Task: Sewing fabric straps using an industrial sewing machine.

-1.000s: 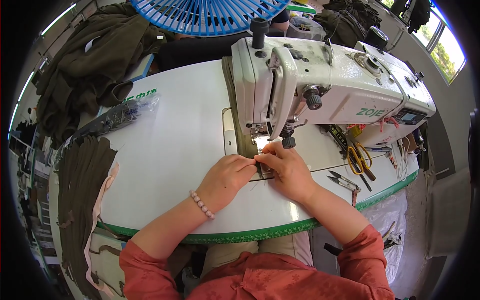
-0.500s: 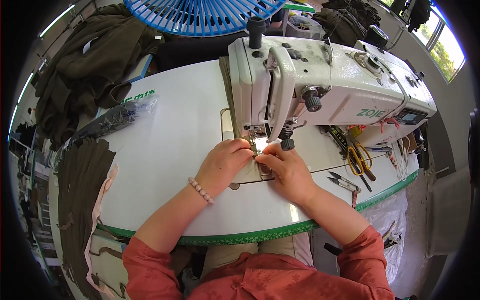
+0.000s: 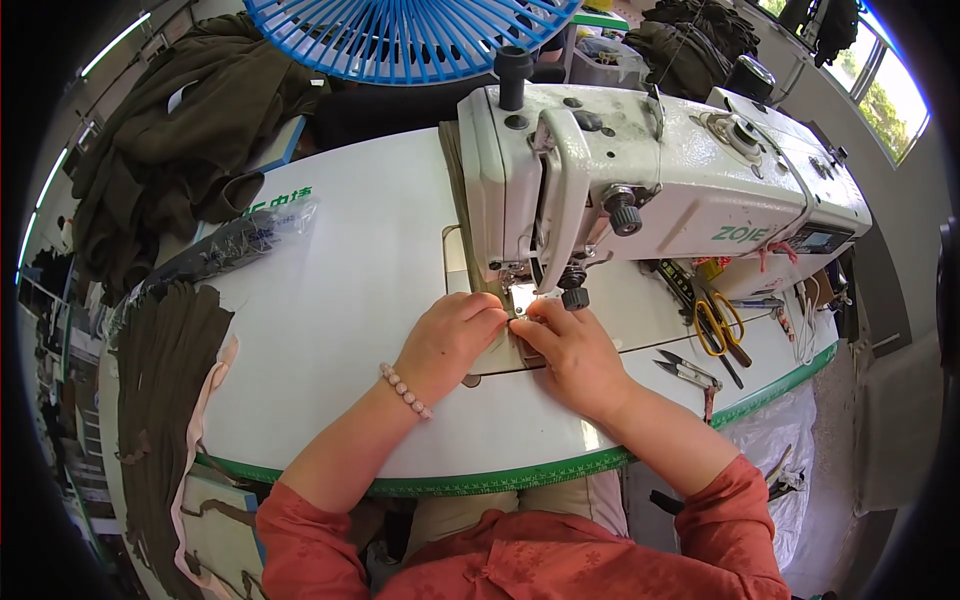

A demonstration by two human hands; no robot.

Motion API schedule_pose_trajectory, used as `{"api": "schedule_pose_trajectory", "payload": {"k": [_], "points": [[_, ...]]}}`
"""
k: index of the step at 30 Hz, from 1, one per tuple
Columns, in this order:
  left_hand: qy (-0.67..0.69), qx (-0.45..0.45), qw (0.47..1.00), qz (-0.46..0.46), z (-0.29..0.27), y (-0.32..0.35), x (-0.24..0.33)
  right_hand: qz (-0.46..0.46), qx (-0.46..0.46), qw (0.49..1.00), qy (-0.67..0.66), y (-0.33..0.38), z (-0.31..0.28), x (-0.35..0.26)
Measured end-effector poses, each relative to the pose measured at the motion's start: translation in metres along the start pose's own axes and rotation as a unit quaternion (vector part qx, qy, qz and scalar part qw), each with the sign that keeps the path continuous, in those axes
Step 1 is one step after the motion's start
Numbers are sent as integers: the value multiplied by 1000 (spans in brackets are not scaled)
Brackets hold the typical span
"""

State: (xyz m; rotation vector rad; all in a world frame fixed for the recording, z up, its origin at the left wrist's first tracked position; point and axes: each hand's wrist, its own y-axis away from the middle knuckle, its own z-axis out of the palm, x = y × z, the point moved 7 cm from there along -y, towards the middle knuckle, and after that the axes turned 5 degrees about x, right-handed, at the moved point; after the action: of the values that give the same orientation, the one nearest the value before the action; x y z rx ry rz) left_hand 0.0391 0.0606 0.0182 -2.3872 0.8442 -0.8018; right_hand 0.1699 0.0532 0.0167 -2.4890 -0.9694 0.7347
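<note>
Small olive-drab fabric piece [image 3: 497, 350] lies flat on white sewing table [image 3: 330, 300], under needle of white industrial sewing machine [image 3: 640, 190], long axis running toward person. Left hand [image 3: 455, 335] and right hand [image 3: 568, 345] flank it, fingertips meeting, curled, pressing cloth; equally near. Yellow-handled scissors [image 3: 718, 322] well right.

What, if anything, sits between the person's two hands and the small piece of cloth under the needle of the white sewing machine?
Nothing visible does. The left hand and right hand both rest directly on the small olive cloth piece, fingertips meeting just before the white sewing machine's presser foot. The yellow-handled scissors lie well off to the right.
</note>
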Motion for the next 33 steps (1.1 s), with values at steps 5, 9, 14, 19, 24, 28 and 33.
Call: {"api": "schedule_pose_trajectory", "payload": {"k": [5, 9, 14, 19, 24, 28, 33], "points": [[-30, -10, 999, 41, -1, -2, 7, 14, 16, 1000, -23, 0, 1, 7], [-34, 2, 998, 56, -1, -1, 7, 30, 27, 998, -56, -2, -2, 10], [-18, -6, 999, 40, -1, 0, 2, 7, 3, 1000, -23, -5, 2, 3], [-19, 22, 999, 21, -3, -5, -5, 18, -6, 998, -67, -10, 2, 7], [-26, 23, 999, -24, -6, -6, -6, 26, 21, 999, -20, -8, 1, 9], [-16, 27, 999, -19, -1, -1, -9, 7, 6, 1000, -4, -8, 4, 7], [-18, 33, 999, -15, -3, -1, -7, 26, -14, 999, -19, -7, 5, 9]]}}
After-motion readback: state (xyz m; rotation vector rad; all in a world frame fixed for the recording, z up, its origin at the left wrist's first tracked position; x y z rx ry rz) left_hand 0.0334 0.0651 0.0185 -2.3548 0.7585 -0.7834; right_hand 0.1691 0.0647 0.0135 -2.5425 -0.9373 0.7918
